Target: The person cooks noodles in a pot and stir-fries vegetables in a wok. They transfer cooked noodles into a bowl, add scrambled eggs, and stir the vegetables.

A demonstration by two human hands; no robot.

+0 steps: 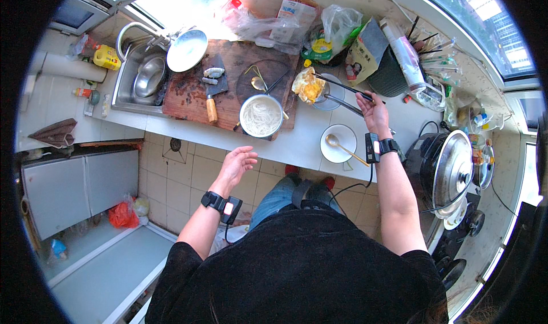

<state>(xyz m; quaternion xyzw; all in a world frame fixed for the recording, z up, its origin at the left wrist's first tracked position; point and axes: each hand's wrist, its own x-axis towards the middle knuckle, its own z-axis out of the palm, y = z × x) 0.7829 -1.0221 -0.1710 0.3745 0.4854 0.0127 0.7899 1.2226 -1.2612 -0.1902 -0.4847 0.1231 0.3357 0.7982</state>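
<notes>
My right hand grips a pair of black chopsticks. Their tips hold a fried egg, browned and yellow, above the left rim of a shallow dish. Beneath the chopsticks, a long-handled metal utensil lies across that dish. My left hand is empty, fingers loosely spread, just off the counter's front edge. Beyond it, a small pot of pale noodles rests at the front of the wooden cutting board. Nearer me on the counter sits a white bowl with a gold-coloured spoon in it.
A cleaver with garlic on its blade lies on the board, near a ladle. At left is a steel sink with a plate by its rim. Bags line the back. A lidded cooker stands at right.
</notes>
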